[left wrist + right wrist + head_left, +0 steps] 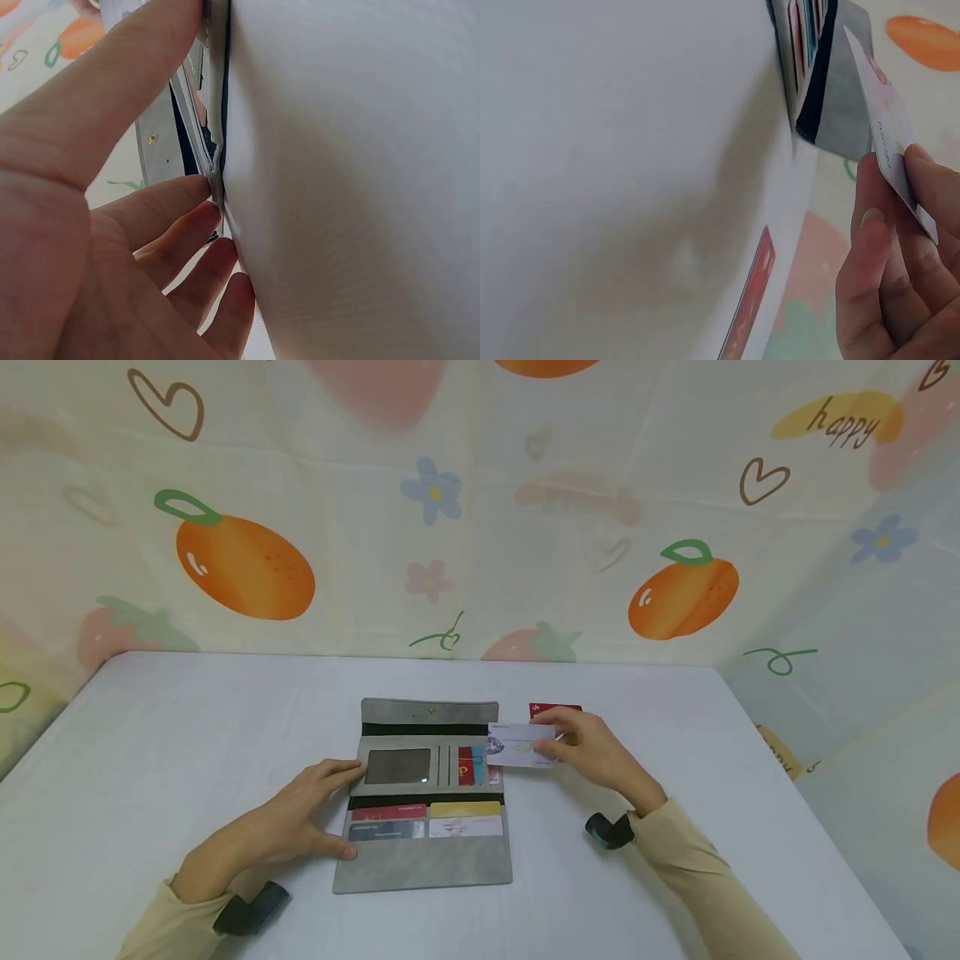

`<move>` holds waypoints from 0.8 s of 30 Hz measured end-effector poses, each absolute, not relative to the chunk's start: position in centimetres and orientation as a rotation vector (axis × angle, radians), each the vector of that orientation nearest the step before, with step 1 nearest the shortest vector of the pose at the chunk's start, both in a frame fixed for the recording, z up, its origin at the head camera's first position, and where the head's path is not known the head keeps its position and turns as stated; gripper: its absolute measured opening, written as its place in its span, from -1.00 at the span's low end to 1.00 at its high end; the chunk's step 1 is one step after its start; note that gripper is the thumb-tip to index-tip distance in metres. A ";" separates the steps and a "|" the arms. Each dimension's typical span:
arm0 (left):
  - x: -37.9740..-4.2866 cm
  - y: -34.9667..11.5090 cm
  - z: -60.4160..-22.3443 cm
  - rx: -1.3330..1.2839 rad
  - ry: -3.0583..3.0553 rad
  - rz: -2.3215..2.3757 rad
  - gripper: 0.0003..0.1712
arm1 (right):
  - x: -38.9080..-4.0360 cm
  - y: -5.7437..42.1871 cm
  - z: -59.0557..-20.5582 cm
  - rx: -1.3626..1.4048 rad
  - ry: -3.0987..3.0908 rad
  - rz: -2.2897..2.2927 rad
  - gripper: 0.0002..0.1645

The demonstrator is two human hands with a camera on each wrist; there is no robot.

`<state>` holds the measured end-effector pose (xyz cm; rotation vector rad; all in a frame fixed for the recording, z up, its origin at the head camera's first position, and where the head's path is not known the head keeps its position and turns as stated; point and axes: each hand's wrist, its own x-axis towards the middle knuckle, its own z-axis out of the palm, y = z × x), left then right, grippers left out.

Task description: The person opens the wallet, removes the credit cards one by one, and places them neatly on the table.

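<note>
Holding the white card (519, 747) lightly by its right end seems best, so that the thin sheet is not bowed. Its long edges should be kept in line with the slots of the grey long wallet (427, 867), so that the seated cards (470, 772) are not snagged. The white card is pinched between the thumb and fingers of the right hand (592, 750); it is held up off the tabletop (150, 760), its free end overlapping the wallet's right edge in the head view. Whether the wallet is touched by it cannot be told.

The wallet is laid open around the middle of the tabletop's width, its flap turned toward the far edge. Its left edge is met by the fingertips and thumb of the left hand (281, 814), which are spread well apart, not clamped together. Enough pressure should be kept there for sliding to be prevented.

A red card (555, 706) is left flat beyond the right hand, nearer the tabletop's far edge than its right corner.

The wallet's grey skin looks leather-like, matte and faintly mottled, and is crossed by dark lining bands. A small round snap stud (432, 711) is set in the flap, and a smooth rectangular window (399, 767) in the middle panel. The cards appear stiff and flat; the tabletop looks cloth-covered.
</note>
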<state>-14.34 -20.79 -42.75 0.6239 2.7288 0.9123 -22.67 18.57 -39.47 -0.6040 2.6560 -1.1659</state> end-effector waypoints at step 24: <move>-14.4 -21.0 -43.0 0.663 2.752 0.933 0.19 | -22.8 23.8 -39.8 -0.413 2.737 -1.086 -0.54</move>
